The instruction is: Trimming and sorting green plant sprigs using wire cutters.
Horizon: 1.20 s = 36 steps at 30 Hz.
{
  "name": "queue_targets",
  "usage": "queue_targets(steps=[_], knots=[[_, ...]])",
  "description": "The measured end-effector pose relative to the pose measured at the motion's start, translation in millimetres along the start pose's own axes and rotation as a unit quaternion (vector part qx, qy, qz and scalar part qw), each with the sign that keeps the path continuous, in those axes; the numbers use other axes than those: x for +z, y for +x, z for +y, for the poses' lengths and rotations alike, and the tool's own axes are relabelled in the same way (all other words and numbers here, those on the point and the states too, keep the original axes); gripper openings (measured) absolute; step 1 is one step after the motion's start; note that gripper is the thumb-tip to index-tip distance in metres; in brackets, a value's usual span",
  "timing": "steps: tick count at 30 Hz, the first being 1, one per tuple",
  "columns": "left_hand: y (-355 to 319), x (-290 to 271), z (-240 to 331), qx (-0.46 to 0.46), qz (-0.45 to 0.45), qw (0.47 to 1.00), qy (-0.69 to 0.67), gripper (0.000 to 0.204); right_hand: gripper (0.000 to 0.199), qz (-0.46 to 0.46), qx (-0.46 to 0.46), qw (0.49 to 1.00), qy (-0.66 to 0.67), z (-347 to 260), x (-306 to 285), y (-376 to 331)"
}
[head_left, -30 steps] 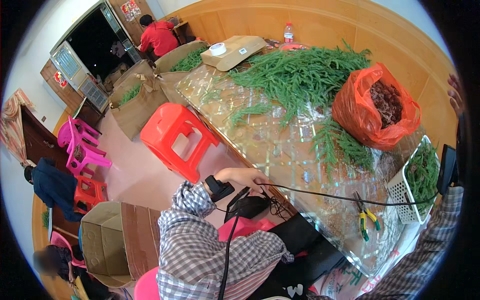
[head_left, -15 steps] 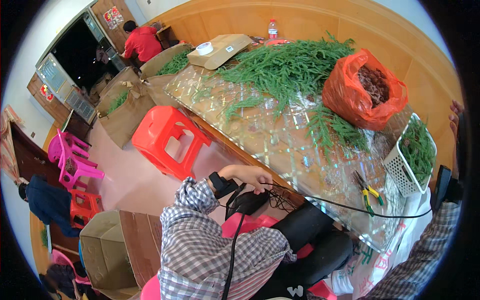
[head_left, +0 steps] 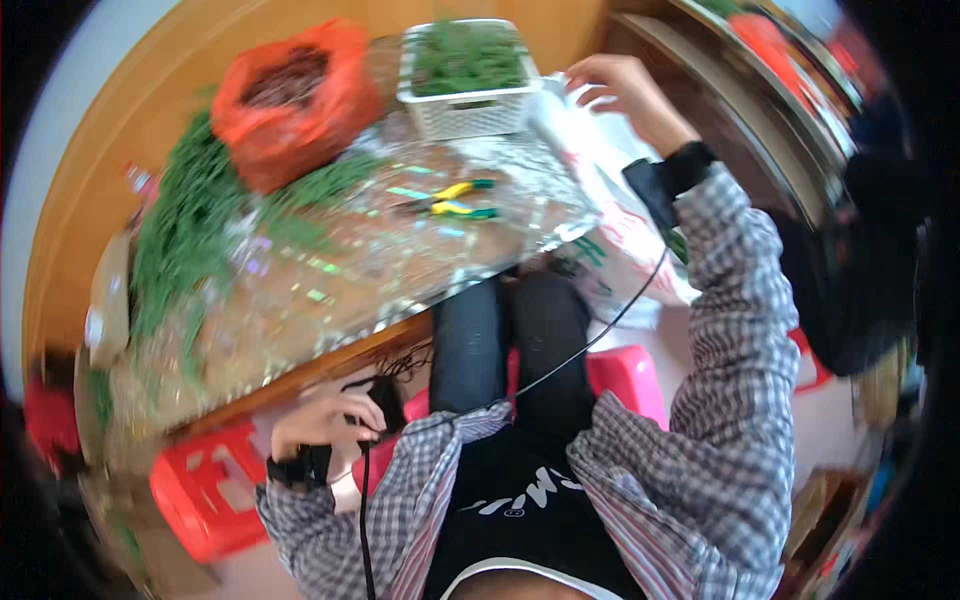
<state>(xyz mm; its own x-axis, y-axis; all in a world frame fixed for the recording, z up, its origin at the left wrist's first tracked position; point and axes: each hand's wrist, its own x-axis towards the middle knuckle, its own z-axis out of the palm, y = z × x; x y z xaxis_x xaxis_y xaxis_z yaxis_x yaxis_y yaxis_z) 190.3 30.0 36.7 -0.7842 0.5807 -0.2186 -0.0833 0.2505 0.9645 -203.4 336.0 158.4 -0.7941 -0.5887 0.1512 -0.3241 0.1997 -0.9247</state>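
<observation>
My left hand (head_left: 328, 418) is below the table's front edge, with its fingers closed around a black cable (head_left: 366, 520). One stretch of cable hangs down from it; another runs across my lap to the device on my right wrist. My right hand (head_left: 622, 88) is raised over a white plastic sack (head_left: 600, 165), just right of a white basket (head_left: 470, 115) of green sprigs. Its fingers are apart and slightly bent, and no object shows in them. Yellow-and-green pliers (head_left: 455, 200) lie on the table (head_left: 350, 285), their handles spread.
Left of the basket stands a red plastic bag (head_left: 290, 125) of brown dried pieces. Green sprigs (head_left: 190, 230) are heaped at the table's left. A red stool (head_left: 210, 495) stands by the table's front edge, and shelves (head_left: 740, 110) are at the right.
My view has swung to the right, and now the basket and sack are in front of me. My right hand now shows in full beside the basket. The left still holds the cable.
</observation>
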Motion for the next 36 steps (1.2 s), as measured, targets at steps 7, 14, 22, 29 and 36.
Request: queue_targets(steps=[7,14,22,29,36], knots=[[71,17,-34,0.027,-0.131,0.988,0.084,0.020,0.023,0.033,0.239,0.957,-0.158,145,-30,-68],[99,-20,-8,0.038,-0.063,0.969,0.238,0.025,0.046,0.067,0.202,0.791,-0.574,254,-114,-50],[123,-111,76,0.131,0.081,0.936,0.318,0.029,0.054,0.338,0.030,0.746,-0.573,182,-176,-25],[176,-169,16,0.231,0.253,0.936,-0.079,0.028,0.030,0.102,0.207,0.810,-0.538,256,-253,-33],[173,-202,-33,0.282,0.459,0.781,-0.315,0.026,0.037,0.100,0.157,0.847,-0.498,276,-159,14]])
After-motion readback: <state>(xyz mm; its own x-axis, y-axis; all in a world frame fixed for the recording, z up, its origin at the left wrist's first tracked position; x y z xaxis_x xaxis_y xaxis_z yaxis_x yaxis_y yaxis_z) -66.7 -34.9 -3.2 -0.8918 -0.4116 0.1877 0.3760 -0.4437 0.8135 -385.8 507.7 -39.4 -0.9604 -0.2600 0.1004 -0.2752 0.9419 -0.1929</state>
